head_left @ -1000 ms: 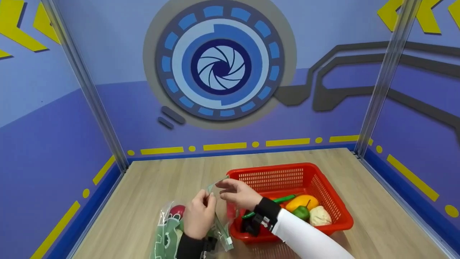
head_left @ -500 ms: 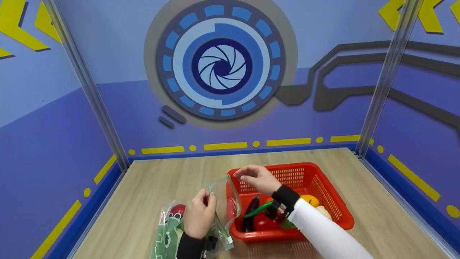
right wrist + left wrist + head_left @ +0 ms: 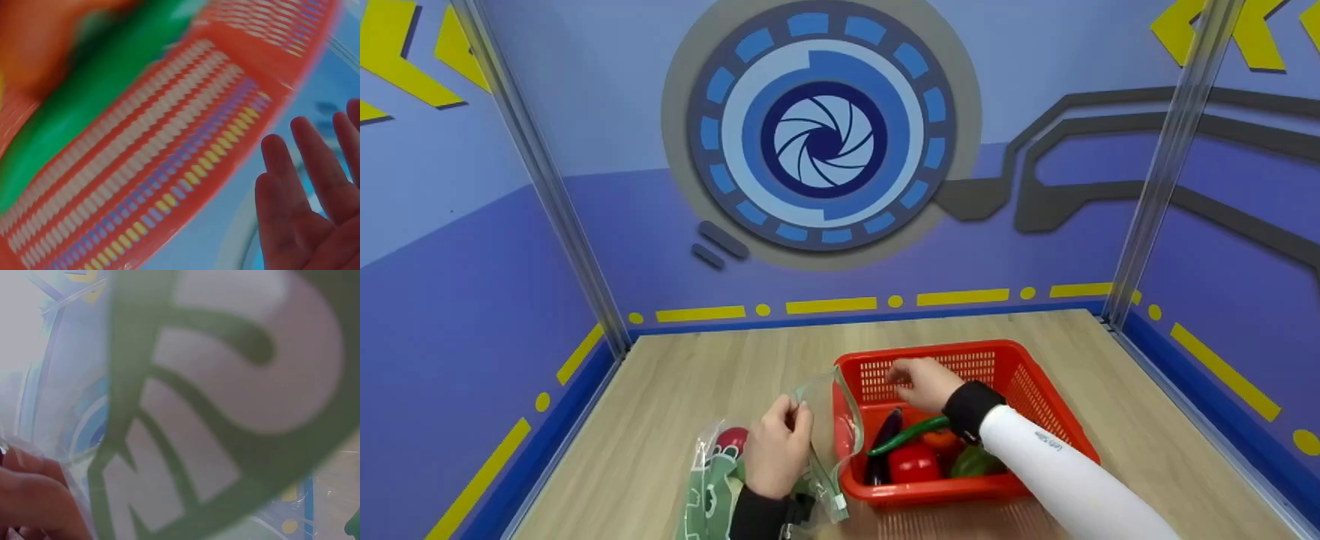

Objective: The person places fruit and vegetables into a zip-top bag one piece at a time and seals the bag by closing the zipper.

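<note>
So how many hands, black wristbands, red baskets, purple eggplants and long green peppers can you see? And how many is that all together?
Left hand and right hand: 2
Left black wristband and right black wristband: 2
Red basket: 1
Purple eggplant: 1
Long green pepper: 1
Total that show: 7

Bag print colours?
Green and white, on the clear plastic bag; shows best in the head view.

The right sleeve (image 3: 1084, 476) is white with small dark lettering (image 3: 1048, 441); the right wristband (image 3: 973, 409) and left wristband (image 3: 756, 516) are black.
</note>
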Demonstrator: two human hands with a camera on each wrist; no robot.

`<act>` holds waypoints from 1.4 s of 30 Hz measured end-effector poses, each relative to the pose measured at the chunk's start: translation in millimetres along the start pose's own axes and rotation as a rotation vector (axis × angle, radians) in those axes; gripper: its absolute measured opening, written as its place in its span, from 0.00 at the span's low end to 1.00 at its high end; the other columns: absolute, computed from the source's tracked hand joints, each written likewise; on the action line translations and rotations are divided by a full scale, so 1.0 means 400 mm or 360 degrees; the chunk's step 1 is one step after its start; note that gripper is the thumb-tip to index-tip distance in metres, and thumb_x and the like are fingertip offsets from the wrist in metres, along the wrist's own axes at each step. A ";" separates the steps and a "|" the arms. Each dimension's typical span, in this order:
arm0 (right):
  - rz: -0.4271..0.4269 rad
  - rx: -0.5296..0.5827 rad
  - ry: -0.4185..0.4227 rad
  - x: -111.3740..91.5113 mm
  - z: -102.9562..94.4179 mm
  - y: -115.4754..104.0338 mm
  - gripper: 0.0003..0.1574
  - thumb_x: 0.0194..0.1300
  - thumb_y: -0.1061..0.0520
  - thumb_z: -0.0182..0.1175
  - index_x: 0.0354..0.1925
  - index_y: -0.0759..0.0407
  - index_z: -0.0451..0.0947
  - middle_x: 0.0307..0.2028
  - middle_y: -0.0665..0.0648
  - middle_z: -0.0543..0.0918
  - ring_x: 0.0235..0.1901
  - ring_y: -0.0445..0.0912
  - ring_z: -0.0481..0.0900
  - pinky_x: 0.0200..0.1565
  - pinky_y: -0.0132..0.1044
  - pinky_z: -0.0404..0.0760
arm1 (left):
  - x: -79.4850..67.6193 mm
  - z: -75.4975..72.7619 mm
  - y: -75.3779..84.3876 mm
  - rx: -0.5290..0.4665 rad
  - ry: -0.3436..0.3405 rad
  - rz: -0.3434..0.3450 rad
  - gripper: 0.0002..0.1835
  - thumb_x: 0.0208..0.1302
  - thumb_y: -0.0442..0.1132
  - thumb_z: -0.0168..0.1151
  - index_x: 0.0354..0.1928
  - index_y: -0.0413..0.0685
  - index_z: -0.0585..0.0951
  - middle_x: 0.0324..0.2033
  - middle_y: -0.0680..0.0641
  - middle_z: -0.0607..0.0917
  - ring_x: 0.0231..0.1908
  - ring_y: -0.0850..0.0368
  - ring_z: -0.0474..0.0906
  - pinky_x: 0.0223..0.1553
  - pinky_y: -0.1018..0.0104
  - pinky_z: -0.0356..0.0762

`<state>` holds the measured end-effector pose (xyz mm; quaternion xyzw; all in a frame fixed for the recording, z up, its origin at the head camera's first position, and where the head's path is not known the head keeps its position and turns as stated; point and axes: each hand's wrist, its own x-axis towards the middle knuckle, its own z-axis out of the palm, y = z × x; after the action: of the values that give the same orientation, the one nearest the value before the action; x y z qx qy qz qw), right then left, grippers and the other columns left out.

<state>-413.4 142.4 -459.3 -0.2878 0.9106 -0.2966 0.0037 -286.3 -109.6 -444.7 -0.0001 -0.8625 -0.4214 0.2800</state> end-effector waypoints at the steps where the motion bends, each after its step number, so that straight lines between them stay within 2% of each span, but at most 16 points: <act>1: -0.0029 -0.0067 -0.0034 -0.001 0.005 0.004 0.11 0.68 0.65 0.61 0.48 0.60 0.83 0.47 0.62 0.88 0.49 0.56 0.85 0.54 0.54 0.82 | 0.000 0.000 0.000 0.0001 0.0004 0.0005 0.16 0.66 0.34 0.60 0.21 0.51 0.68 0.16 0.58 0.63 0.18 0.65 0.60 0.22 0.72 0.56; 5: -0.0155 -0.0284 -0.0126 -0.005 0.023 0.013 0.09 0.66 0.63 0.65 0.45 0.58 0.84 0.42 0.58 0.89 0.42 0.51 0.87 0.47 0.47 0.85 | 0.000 0.001 -0.001 0.0003 0.0018 0.0036 0.16 0.65 0.34 0.61 0.21 0.51 0.68 0.16 0.58 0.63 0.18 0.65 0.59 0.23 0.72 0.56; 11: -0.0266 -0.0399 -0.0235 -0.010 0.045 0.016 0.10 0.64 0.62 0.67 0.44 0.58 0.86 0.40 0.56 0.90 0.38 0.49 0.87 0.42 0.41 0.85 | 0.000 0.001 -0.001 -0.0014 0.0012 0.0032 0.16 0.65 0.34 0.61 0.21 0.51 0.68 0.16 0.58 0.62 0.18 0.65 0.59 0.23 0.72 0.56; 18: -0.0105 -0.0470 -0.0435 -0.019 0.063 0.012 0.18 0.57 0.64 0.64 0.46 0.54 0.87 0.38 0.51 0.90 0.36 0.42 0.84 0.42 0.40 0.84 | -0.002 0.001 -0.004 -0.0009 0.0009 0.0034 0.16 0.66 0.34 0.61 0.21 0.51 0.67 0.16 0.58 0.62 0.18 0.65 0.60 0.23 0.71 0.57; 24: 0.0009 -0.0423 -0.0508 -0.022 0.068 0.010 0.15 0.55 0.60 0.68 0.43 0.50 0.87 0.34 0.46 0.88 0.31 0.38 0.79 0.40 0.38 0.81 | -0.002 0.000 -0.001 0.0008 -0.0009 0.0005 0.16 0.66 0.35 0.60 0.22 0.51 0.67 0.17 0.57 0.62 0.18 0.64 0.59 0.24 0.71 0.56; 27: -0.0001 -0.0417 -0.0486 -0.021 0.069 0.011 0.11 0.55 0.60 0.69 0.39 0.51 0.88 0.32 0.47 0.88 0.29 0.38 0.78 0.38 0.37 0.80 | -0.001 0.000 0.000 0.0007 -0.0021 -0.0007 0.16 0.67 0.35 0.60 0.22 0.51 0.67 0.17 0.57 0.62 0.18 0.64 0.60 0.24 0.71 0.56; 30: -0.0066 -0.0363 -0.0427 -0.018 0.068 0.017 0.07 0.59 0.61 0.69 0.37 0.54 0.88 0.32 0.49 0.88 0.29 0.38 0.78 0.38 0.36 0.79 | -0.002 0.000 0.000 -0.0005 -0.0033 -0.0011 0.16 0.67 0.35 0.60 0.22 0.51 0.67 0.17 0.57 0.63 0.19 0.64 0.60 0.24 0.71 0.57; 35: -0.0210 -0.0238 -0.0279 -0.015 0.061 0.029 0.08 0.69 0.59 0.65 0.46 0.55 0.85 0.39 0.52 0.89 0.35 0.40 0.81 0.41 0.38 0.80 | -0.002 -0.001 0.003 -0.0017 -0.0057 -0.0037 0.16 0.67 0.35 0.60 0.22 0.51 0.68 0.17 0.57 0.64 0.19 0.63 0.61 0.24 0.71 0.58; 39: -0.0209 -0.0117 -0.0149 -0.015 0.050 0.025 0.09 0.74 0.54 0.61 0.50 0.54 0.81 0.40 0.51 0.86 0.36 0.40 0.79 0.42 0.38 0.79 | -0.003 -0.002 0.006 -0.0018 -0.0067 -0.0046 0.15 0.67 0.35 0.60 0.23 0.51 0.68 0.17 0.57 0.64 0.19 0.63 0.62 0.23 0.71 0.59; 42: -0.0192 -0.0037 -0.0021 -0.014 0.041 0.016 0.07 0.75 0.53 0.59 0.47 0.54 0.78 0.35 0.50 0.83 0.31 0.39 0.76 0.37 0.36 0.76 | -0.003 -0.002 0.007 -0.0010 -0.0058 -0.0032 0.15 0.67 0.35 0.60 0.23 0.51 0.69 0.17 0.57 0.64 0.19 0.63 0.62 0.23 0.71 0.59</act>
<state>-409.3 140.8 -477.3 -0.3442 0.8949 -0.2837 -0.0116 -284.3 -108.2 -442.9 0.0000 -0.8661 -0.4269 0.2601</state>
